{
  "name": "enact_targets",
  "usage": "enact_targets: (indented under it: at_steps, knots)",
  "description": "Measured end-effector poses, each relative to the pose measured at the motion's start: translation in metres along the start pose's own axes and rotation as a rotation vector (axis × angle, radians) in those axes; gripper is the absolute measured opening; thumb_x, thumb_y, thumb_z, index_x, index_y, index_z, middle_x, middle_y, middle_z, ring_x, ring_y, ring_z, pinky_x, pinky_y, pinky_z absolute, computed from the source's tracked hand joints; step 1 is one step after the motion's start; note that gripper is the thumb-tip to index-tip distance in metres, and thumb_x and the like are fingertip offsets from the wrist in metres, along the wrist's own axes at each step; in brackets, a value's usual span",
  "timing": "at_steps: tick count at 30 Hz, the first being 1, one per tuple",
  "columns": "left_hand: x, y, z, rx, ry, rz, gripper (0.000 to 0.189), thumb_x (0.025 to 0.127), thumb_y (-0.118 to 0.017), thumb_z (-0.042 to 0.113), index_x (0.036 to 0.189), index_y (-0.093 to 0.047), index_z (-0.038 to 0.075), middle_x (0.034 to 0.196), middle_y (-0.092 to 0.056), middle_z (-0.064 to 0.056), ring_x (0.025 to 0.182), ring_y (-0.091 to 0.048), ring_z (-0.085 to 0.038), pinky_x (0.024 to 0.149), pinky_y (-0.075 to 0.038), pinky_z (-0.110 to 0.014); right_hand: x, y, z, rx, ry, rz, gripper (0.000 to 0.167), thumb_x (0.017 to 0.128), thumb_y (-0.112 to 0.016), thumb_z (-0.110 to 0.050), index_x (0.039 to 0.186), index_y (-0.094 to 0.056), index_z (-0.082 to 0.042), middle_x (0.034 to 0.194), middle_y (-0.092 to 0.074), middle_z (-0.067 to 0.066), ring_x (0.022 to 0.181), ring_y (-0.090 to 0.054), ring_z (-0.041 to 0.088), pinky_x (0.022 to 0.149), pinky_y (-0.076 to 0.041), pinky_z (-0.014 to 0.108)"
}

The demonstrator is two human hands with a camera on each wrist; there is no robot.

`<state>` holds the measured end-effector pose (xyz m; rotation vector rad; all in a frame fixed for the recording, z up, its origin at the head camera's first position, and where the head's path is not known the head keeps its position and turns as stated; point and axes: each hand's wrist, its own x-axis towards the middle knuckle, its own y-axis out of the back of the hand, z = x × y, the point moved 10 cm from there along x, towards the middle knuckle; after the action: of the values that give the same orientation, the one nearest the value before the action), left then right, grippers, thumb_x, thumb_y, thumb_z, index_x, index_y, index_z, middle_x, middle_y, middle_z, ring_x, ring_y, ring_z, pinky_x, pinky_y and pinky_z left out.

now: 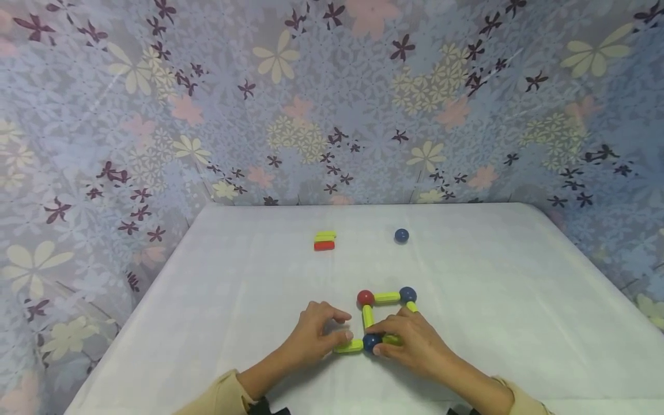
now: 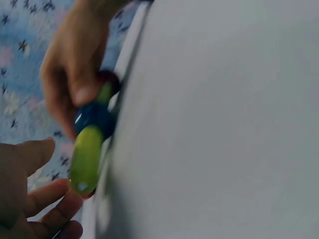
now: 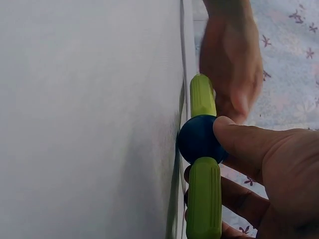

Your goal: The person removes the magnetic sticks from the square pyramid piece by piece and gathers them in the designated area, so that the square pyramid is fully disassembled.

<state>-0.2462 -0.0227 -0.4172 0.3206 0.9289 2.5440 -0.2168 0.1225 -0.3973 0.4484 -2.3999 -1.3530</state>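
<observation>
A square of yellow-green rods and balls lies on the white table. At its far side a rod [image 1: 387,297] joins a red ball [image 1: 365,297] to a blue ball [image 1: 408,295]. My right hand [image 1: 412,340] pinches the near-left blue ball [image 3: 197,139] between thumb and fingers, covering the near-right corner in the head view. From that ball another yellow-green rod [image 1: 351,346] sticks out to the left, outside the square. My left hand [image 1: 315,329] is at this rod's free end, thumb and fingers spread apart around it without gripping.
Farther back on the white table [image 1: 249,276] lie two yellow-green rods [image 1: 325,236] beside a red rod [image 1: 324,246]. A loose blue ball [image 1: 402,235] sits to their right. Behind the table hangs a flowered cloth [image 1: 332,104].
</observation>
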Motion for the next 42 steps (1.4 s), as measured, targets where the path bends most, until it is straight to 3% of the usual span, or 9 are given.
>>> enact_targets:
  at_steps: [6, 18, 23, 28, 31, 37, 42]
  knots:
    - [-0.020, -0.010, 0.001, 0.027, -0.010, 0.030, 0.035, 0.078, -0.074, 0.037, 0.108, -0.068, 0.020, 0.099, -0.065, 0.009, 0.091, -0.043, -0.008, 0.083, -0.029, -0.030, -0.002, 0.002, -0.001, 0.019, 0.019, 0.031, 0.026, 0.076, -0.075, -0.034, 0.102, -0.072, -0.032, 0.095, -0.071, -0.019, 0.078, -0.041, -0.002, 0.068, -0.033, 0.020]
    - [-0.024, -0.010, 0.007, 0.086, -0.062, 0.140, 0.019, 0.075, -0.077, 0.025, 0.093, -0.072, 0.026, 0.081, -0.061, 0.016, 0.081, -0.039, 0.000, 0.079, -0.027, -0.029, -0.001, 0.001, 0.001, 0.014, 0.001, 0.018, 0.026, 0.076, -0.075, -0.034, 0.101, -0.072, -0.033, 0.092, -0.070, -0.021, 0.077, -0.040, -0.002, 0.066, -0.032, 0.019]
    - [-0.023, -0.010, 0.007, 0.085, -0.055, 0.128, 0.018, 0.076, -0.076, 0.026, 0.094, -0.072, 0.026, 0.081, -0.061, 0.016, 0.081, -0.039, -0.001, 0.079, -0.027, -0.029, 0.000, 0.001, 0.001, 0.016, -0.010, 0.012, 0.025, 0.076, -0.075, -0.035, 0.100, -0.072, -0.034, 0.092, -0.070, -0.021, 0.078, -0.041, -0.002, 0.066, -0.032, 0.019]
    - [-0.021, -0.011, 0.004, 0.061, -0.029, 0.068, 0.016, 0.078, -0.074, 0.028, 0.094, -0.071, 0.027, 0.084, -0.061, 0.016, 0.084, -0.040, -0.001, 0.079, -0.027, -0.028, 0.001, 0.001, 0.001, 0.033, -0.024, -0.004, 0.023, 0.077, -0.074, -0.036, 0.100, -0.072, -0.035, 0.091, -0.070, -0.021, 0.078, -0.041, -0.001, 0.066, -0.032, 0.019]
    - [-0.020, -0.007, 0.000, 0.025, -0.018, 0.053, 0.016, 0.078, -0.074, 0.027, 0.094, -0.072, 0.025, 0.085, -0.062, 0.014, 0.084, -0.041, -0.003, 0.078, -0.030, -0.025, 0.001, 0.001, 0.001, 0.029, -0.029, -0.018, 0.024, 0.077, -0.073, -0.038, 0.101, -0.071, -0.035, 0.094, -0.070, -0.020, 0.078, -0.040, -0.001, 0.066, -0.032, 0.019]
    - [-0.018, 0.012, -0.010, 0.003, -0.018, 0.126, 0.018, 0.077, -0.075, 0.022, 0.094, -0.074, 0.022, 0.083, -0.063, 0.010, 0.079, -0.041, -0.009, 0.069, -0.034, -0.020, 0.001, 0.001, 0.003, 0.000, -0.043, -0.029, 0.025, 0.078, -0.072, -0.038, 0.103, -0.071, -0.034, 0.096, -0.071, -0.018, 0.080, -0.040, -0.001, 0.069, -0.032, 0.021]
    - [-0.006, 0.021, -0.024, 0.024, 0.049, 0.144, 0.020, 0.078, -0.075, 0.027, 0.097, -0.074, 0.023, 0.085, -0.060, 0.010, 0.084, -0.041, -0.011, 0.072, -0.032, -0.023, 0.001, -0.001, 0.006, 0.009, -0.086, -0.048, 0.025, 0.077, -0.074, -0.036, 0.102, -0.071, -0.034, 0.093, -0.070, -0.019, 0.079, -0.040, 0.000, 0.068, -0.032, 0.020]
